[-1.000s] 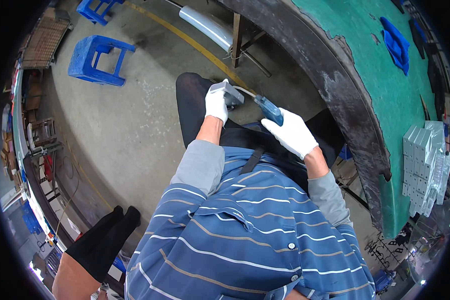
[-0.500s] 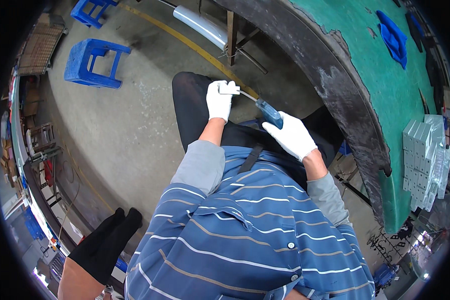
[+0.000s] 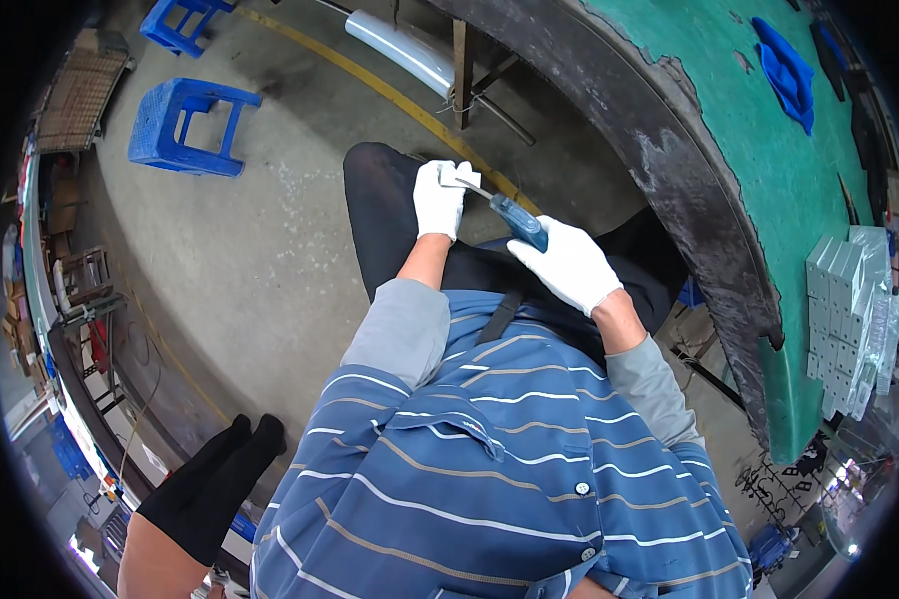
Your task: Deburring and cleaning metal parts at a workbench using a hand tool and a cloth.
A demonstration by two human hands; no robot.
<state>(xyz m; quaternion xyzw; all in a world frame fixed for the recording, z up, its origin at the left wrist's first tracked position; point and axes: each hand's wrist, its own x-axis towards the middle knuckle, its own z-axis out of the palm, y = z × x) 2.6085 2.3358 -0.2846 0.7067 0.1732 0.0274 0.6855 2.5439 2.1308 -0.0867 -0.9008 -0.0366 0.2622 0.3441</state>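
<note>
In my white-gloved left hand point(image 3: 437, 204) is a small pale rectangular piece point(image 3: 466, 180), pinched between the fingers above my left thigh. My right hand point(image 3: 569, 264), gloved in white too, is closed round the blue handle of a hand tool point(image 3: 518, 222). A slim metal shaft runs from that handle toward the left, and its tip meets or overlaps the pale piece. From this view I cannot tell whether the tip touches it.
A green-topped bench point(image 3: 659, 30) with a worn dark edge curves along the right. On it lie a blue cloth point(image 3: 784, 78) and stacked pale metal parts point(image 3: 841, 314). Blue stools point(image 3: 185, 130) stand on the left floor; another person's legs point(image 3: 205, 489) show lower left.
My right hand has moved left and slightly up, bringing the tool's shaft across the pale piece. My left hand stays nearly in place.
</note>
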